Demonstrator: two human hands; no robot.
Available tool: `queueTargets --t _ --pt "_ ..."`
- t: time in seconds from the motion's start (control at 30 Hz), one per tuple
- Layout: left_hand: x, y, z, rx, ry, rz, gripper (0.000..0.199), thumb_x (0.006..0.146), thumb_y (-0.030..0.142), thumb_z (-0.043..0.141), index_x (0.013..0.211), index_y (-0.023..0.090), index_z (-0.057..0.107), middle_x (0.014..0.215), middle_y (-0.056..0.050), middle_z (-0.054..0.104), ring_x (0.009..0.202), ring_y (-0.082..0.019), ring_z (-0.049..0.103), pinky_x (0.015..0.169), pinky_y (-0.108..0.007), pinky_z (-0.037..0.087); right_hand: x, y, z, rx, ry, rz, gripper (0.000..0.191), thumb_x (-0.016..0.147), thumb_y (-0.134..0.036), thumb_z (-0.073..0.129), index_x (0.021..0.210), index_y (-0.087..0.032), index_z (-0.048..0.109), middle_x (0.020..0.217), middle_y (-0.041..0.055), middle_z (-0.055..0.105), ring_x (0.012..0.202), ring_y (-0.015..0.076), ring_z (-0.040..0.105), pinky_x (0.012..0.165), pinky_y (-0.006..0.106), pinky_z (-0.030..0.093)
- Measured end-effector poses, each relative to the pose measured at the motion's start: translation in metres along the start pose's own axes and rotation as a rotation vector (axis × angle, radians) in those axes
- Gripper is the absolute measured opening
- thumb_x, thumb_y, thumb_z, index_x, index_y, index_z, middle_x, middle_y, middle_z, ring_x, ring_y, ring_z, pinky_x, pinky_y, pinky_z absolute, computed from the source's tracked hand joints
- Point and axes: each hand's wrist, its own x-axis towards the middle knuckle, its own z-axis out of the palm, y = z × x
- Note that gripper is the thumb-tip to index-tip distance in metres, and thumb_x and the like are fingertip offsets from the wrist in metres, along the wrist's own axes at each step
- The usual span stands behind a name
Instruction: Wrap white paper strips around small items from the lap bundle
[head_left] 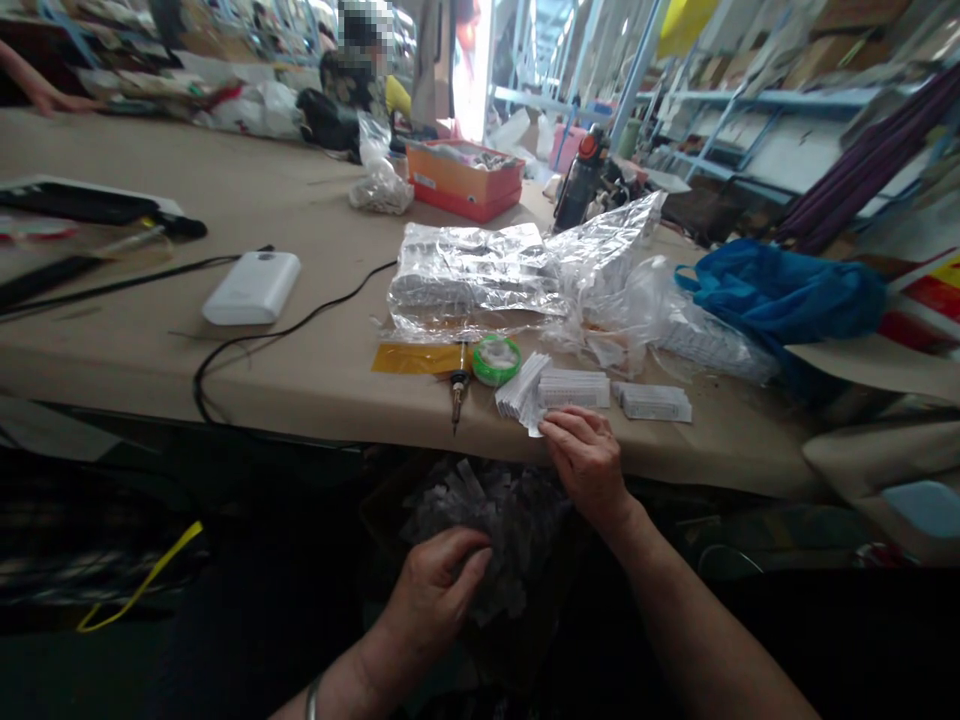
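My right hand (pixel 589 455) is at the table's front edge, its fingertips pinched on the end of a white printed label strip (pixel 535 425) from a fanned stack (pixel 523 388). Beside that lie two more small stacks of printed strips (pixel 574 389). My left hand (pixel 446 575) is lower, in front of the table, with thumb and forefinger curled together; anything between them is too small to make out. Below the edge, a heap of pale paper scraps (pixel 480 500) shows behind it. A pen-shaped tool with a metal tip (pixel 457 395) and a green-rimmed roll (pixel 496 360) lie nearby.
Clear plastic bags (pixel 480 270) with packed contents lie behind the labels, near a blue cloth bag (pixel 787 290). A white power bank (pixel 253 288) and a black cable (pixel 300 325) are leftward. Further back stand an orange box (pixel 465 180) and a dark bottle (pixel 579 185).
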Motion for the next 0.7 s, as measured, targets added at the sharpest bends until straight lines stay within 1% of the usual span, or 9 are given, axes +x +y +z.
queueTargets --t 0.1,0.17,0.3,0.37,0.4,0.47,0.57,0.63,0.7 --pt "0.018 0.018 0.005 -0.130 -0.014 -0.100 0.018 0.081 0.027 0.054 0.076 0.017 0.068 0.073 -0.002 0.069 0.072 -0.015 0.063 0.070 -0.023 0.048 -0.002 0.004 0.002 0.070 0.026 0.014 0.014 0.091 -0.015 0.055 0.095 -0.020 0.067 0.096 0.0039 0.067 0.098 0.0210 0.055 0.089 0.038 0.044" --pt "0.031 0.031 0.010 -0.295 -0.033 -0.209 0.018 0.080 0.027 0.057 0.072 0.015 0.068 0.070 -0.002 0.067 0.069 -0.014 0.060 0.067 -0.023 0.047 -0.003 0.006 0.003 0.141 0.067 0.015 0.013 0.091 -0.016 0.055 0.093 -0.021 0.067 0.095 0.0043 0.065 0.097 0.0202 0.056 0.088 0.038 0.046" --pt "0.054 0.056 0.017 -0.886 -0.062 -0.485 0.021 0.080 0.033 0.060 0.084 0.013 0.065 0.077 -0.006 0.067 0.067 -0.014 0.061 0.064 -0.025 0.048 -0.008 -0.003 -0.004 0.244 0.126 -0.018 0.012 0.088 -0.012 0.057 0.091 -0.020 0.066 0.097 0.0064 0.063 0.101 0.0215 0.054 0.086 0.040 0.049" --pt "0.061 0.065 0.020 -1.144 -0.056 -0.543 0.022 0.082 0.033 0.058 0.089 0.012 0.063 0.079 -0.008 0.067 0.067 -0.014 0.062 0.064 -0.026 0.050 -0.014 -0.016 -0.012 0.259 0.101 -0.053 0.013 0.088 -0.011 0.057 0.091 -0.020 0.066 0.098 0.0069 0.063 0.103 0.0226 0.053 0.086 0.041 0.049" --pt "0.063 0.068 0.021 -1.222 -0.043 -0.556 0.021 0.083 0.031 0.057 0.089 0.011 0.063 0.078 -0.007 0.066 0.065 -0.013 0.062 0.063 -0.026 0.050 -0.017 -0.023 -0.017 0.264 0.080 -0.074 0.013 0.088 -0.011 0.056 0.091 -0.020 0.065 0.098 0.0069 0.063 0.103 0.0230 0.053 0.086 0.041 0.050" --pt "0.066 0.072 0.023 -1.281 -0.004 -0.589 0.016 0.084 0.024 0.056 0.087 0.010 0.063 0.075 -0.007 0.064 0.060 -0.011 0.059 0.056 -0.021 0.048 -0.026 -0.038 -0.024 0.273 0.025 -0.107 0.014 0.089 -0.011 0.054 0.092 -0.020 0.065 0.097 0.0065 0.064 0.102 0.0232 0.054 0.085 0.042 0.050" --pt "0.068 0.072 0.025 -1.249 0.036 -0.639 0.007 0.081 0.011 0.057 0.079 0.007 0.063 0.068 -0.005 0.063 0.054 -0.008 0.057 0.048 -0.016 0.043 -0.035 -0.049 -0.031 0.281 -0.035 -0.149 0.016 0.089 -0.008 0.053 0.095 -0.019 0.064 0.095 0.0058 0.065 0.100 0.0226 0.055 0.086 0.041 0.050" --pt "0.067 0.072 0.025 -1.222 0.029 -0.637 0.005 0.080 0.009 0.058 0.078 0.007 0.063 0.067 -0.005 0.063 0.053 -0.008 0.057 0.049 -0.017 0.045 -0.035 -0.044 -0.033 0.287 -0.045 -0.150 0.020 0.090 -0.010 0.051 0.105 -0.018 0.061 0.100 0.0074 0.064 0.103 0.0231 0.054 0.088 0.041 0.049" --pt "0.065 0.072 0.024 -1.161 0.017 -0.657 0.006 0.081 0.011 0.057 0.084 0.008 0.062 0.069 -0.006 0.064 0.055 -0.010 0.059 0.054 -0.021 0.050 -0.027 -0.030 -0.033 0.224 -0.045 -0.072 0.028 0.092 -0.015 0.048 0.119 -0.016 0.054 0.110 0.0111 0.060 0.110 0.0251 0.050 0.092 0.044 0.048"
